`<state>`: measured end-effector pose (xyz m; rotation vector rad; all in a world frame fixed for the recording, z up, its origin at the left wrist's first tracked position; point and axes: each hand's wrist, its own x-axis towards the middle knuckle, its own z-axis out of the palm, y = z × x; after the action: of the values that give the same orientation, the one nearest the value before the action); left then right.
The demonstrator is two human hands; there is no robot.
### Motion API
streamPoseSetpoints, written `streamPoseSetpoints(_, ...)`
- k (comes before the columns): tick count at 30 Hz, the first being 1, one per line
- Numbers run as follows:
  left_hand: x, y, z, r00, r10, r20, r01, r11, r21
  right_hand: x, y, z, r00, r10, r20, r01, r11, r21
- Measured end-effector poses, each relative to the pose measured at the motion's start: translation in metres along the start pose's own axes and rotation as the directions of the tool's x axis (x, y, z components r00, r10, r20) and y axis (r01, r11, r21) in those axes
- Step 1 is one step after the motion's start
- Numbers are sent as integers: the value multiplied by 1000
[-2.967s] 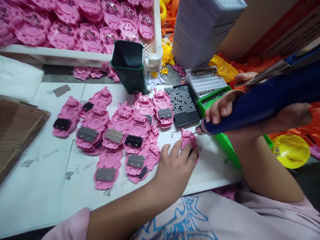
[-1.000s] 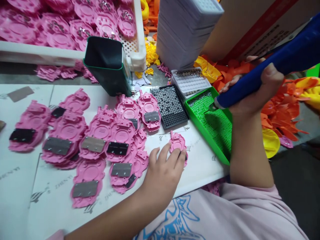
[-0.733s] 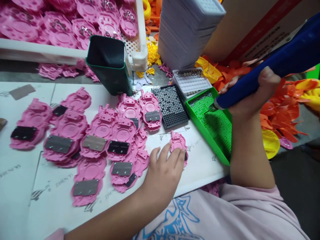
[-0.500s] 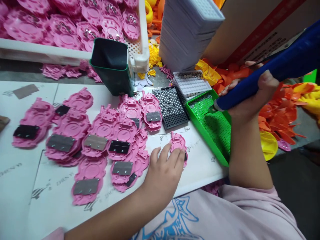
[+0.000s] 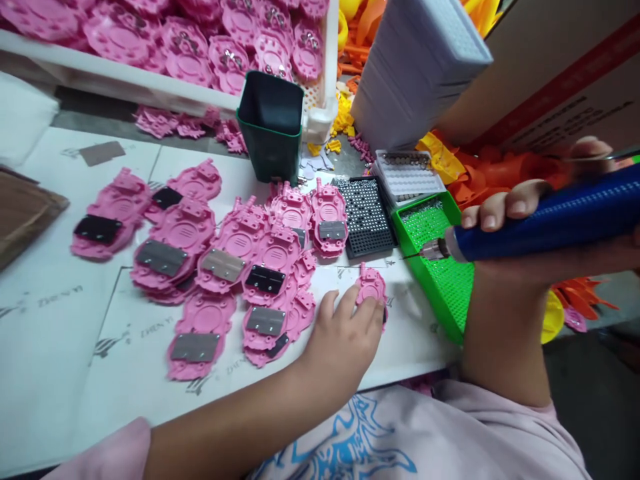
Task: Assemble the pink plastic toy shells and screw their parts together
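My left hand [image 5: 345, 333] rests on the table with its fingers over a pink plastic casing [image 5: 371, 285], holding it down; the fingers partly hide a dark plate on it. My right hand [image 5: 523, 199] is wrapped round a blue electric screwdriver [image 5: 555, 227], held above the green tray [image 5: 427, 287] with its thin bit pointing left. Small screws lie in that tray. Beside it, a black perforated tray [image 5: 370, 252] holds rows of screws. Several pink casings [image 5: 200, 313] with grey or black screwed-on plates lie in overlapping piles left of my left hand.
A dark green bin [image 5: 275, 150] stands behind the casings. At the back are a white crate [image 5: 190, 93] of pink parts and a tall white stack [image 5: 410, 80]. Orange parts [image 5: 500, 177] and a carton [image 5: 560, 80] fill the right side. Brown cardboard [image 5: 30, 207] lies at left.
The screwdriver has lifted out of the green tray and swung so that its bit points left. My left hand stays on the pink casing. The view has shifted left.
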<state>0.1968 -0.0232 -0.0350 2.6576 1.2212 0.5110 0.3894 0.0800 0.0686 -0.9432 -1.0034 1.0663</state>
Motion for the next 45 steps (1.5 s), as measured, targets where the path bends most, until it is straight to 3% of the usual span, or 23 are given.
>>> streamPoseSetpoints(3, -1, 0, 0, 1000, -3, 15, 3, 1000, 4, -10, 10, 8, 980, -67, 185, 66, 998, 10)
streamPoseSetpoints(6, -1, 1, -1, 1000, -8, 26, 8, 1000, -1, -17, 22, 14, 943, -52, 330, 34, 998, 59)
streamPoseSetpoints(8, 0, 1, -1, 1000, -10, 29, 11, 1000, -8, -20, 28, 17, 940, -112, 322, 81, 991, 106)
streamPoseSetpoints(13, 0, 1, -1, 1000, -7, 29, 7, 1000, -8, -24, 36, 21, 952, -59, 301, 36, 996, 83)
streamPoseSetpoints(17, 0, 1, 0, 1000, -8, 17, 8, 1000, -19, -22, 42, 18, 929, -120, 350, 73, 987, 144)
streamPoseSetpoints(26, 1, 1, -5, 997, -8, 73, 11, 999, -31, -28, 45, 22, 857, -161, 489, 145, 987, 70)
streamPoseSetpoints(30, 4, 1, -7, 996, -15, 89, 22, 997, -72, -32, 44, 24, 849, -65, 524, 94, 995, -28)
streamPoseSetpoints(32, 5, 1, -7, 995, -14, 98, 22, 996, -89, -30, 45, 22, 828, -43, 559, 66, 998, -21)
streamPoseSetpoints(36, 5, 1, -7, 995, -11, 103, 22, 995, -99, -23, 51, 19, 759, -143, 635, 116, 990, 84)
streamPoseSetpoints(40, 2, 0, -5, 995, -1, 101, 9, 997, -75, -19, 54, 17, 730, -209, 651, 143, 978, 154)
streamPoseSetpoints(43, 1, -1, -5, 994, 0, 111, 7, 998, -65, -10, 49, 6, 745, -258, 615, 156, 964, 215)
streamPoseSetpoints(45, 0, -2, -6, 993, 1, 118, 8, 997, -74, 0, 41, -8, 810, -278, 516, 193, 958, 212)
